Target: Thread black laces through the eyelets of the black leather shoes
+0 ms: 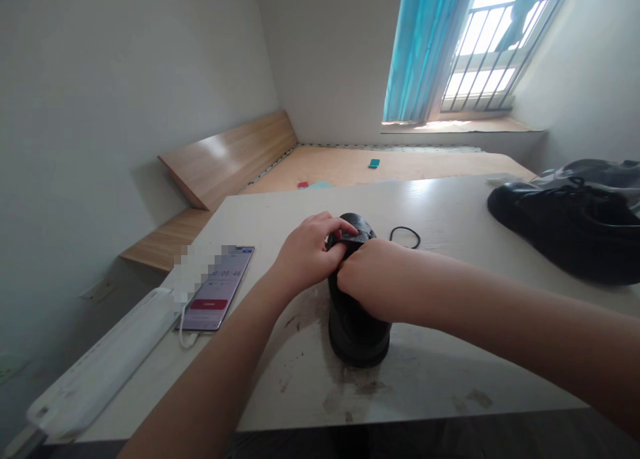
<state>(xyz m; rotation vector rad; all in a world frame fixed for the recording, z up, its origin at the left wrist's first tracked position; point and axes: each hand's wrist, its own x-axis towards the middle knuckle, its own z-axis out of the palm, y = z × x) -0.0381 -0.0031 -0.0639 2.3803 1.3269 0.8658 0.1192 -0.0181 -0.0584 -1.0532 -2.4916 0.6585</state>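
Observation:
A black shoe (359, 342) stands upright on the white table, its heel towards me and its toe pointing away. My left hand (313, 251) grips the left side of its upper near the tongue, thumb and fingers closed around the edge. My right hand (373, 282) is curled at the shoe's opening, with its fingers tucked in and mostly hidden; what they hold cannot be made out. A thin black shoelace (406, 228) loops out on the table just beyond my right wrist.
On the table's left lie a phone (220, 289) showing a timer and a white power strip (107, 359) with a cable. Another black shoe (565, 222) sits at the right edge. Dark smudges mark the table (295, 386) near me. Behind it is a bed (345, 162).

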